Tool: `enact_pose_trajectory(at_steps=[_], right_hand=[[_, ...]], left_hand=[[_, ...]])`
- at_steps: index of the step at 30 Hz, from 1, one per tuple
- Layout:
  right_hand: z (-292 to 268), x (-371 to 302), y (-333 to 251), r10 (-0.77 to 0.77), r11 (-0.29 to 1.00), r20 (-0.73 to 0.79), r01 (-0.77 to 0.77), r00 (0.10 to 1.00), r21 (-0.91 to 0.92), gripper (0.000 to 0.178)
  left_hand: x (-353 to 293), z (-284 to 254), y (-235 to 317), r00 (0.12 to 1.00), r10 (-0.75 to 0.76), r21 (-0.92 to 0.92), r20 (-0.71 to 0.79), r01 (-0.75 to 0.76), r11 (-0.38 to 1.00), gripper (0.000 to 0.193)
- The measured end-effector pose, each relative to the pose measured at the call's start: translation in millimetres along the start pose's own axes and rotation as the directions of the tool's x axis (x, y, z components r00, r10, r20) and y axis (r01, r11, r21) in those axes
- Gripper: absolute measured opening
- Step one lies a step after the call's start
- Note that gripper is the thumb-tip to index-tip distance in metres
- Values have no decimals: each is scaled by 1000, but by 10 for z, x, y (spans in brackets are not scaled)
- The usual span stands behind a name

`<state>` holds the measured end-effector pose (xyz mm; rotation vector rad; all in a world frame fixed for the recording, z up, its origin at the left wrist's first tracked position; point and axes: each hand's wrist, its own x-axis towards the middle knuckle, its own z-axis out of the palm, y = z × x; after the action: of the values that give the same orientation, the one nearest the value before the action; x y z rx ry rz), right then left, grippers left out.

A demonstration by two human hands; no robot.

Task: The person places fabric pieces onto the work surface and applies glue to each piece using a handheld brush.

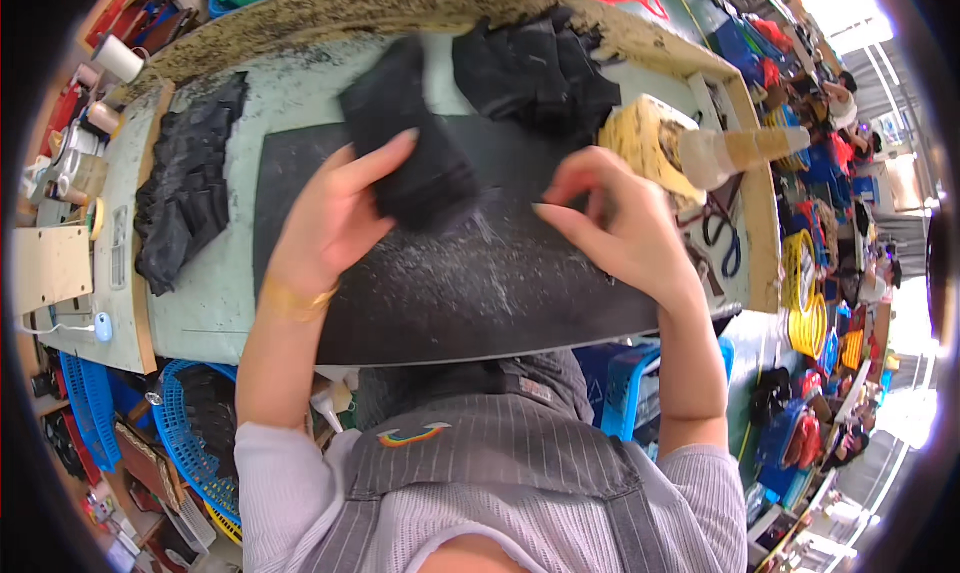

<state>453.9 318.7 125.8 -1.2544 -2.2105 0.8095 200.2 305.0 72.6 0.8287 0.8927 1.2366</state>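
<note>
My left hand (335, 208) grips a limp black piece (420, 168), of cloth or leather, held up over a black mat (440, 318) and smeared by motion. To its right, my right hand (635, 223) is apart from the piece, thumb and forefinger drawn together in a pinch; what they hold, if anything, is too small to make out. Pale scraps or dust lie scattered over the mat below. A heap of similar black pieces (540, 73) sits at the mat's far edge. Another row of black pieces (190, 188) is stacked at the left.
Right of the mat stands a yellow block (645, 138) with a cone-shaped holder (740, 155), and scissors (725, 233) lie close by. A wooden rim (420, 3) borders the bench. Blue baskets (195, 423) stand below at left. Other people work far right.
</note>
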Motion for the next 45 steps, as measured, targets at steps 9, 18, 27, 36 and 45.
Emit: enact_pose_trajectory(at_steps=[9,18,27,36,45], right_hand=[[-90,-998,700,481,856,-473,-280,738,435,10],[-139,-704,698,540,766,-214,-370,814,525,21],[1513,469,53,308,620,-63,-151,949,770,17],[1485,664,81,325,806,-29,-261,945,531,18],[1185,501,289,268,806,404,-433,875,404,27]], left_hand=[[-601,-187,-541,989,-60,78,-136,71,994,35],[-374,-401,-703,927,306,858,-217,31,513,29],[-368,-404,-892,803,525,898,-283,29,440,62],[-542,-408,-694,884,306,754,-354,77,652,63],[-701,-419,-769,919,166,672,-357,129,730,69]])
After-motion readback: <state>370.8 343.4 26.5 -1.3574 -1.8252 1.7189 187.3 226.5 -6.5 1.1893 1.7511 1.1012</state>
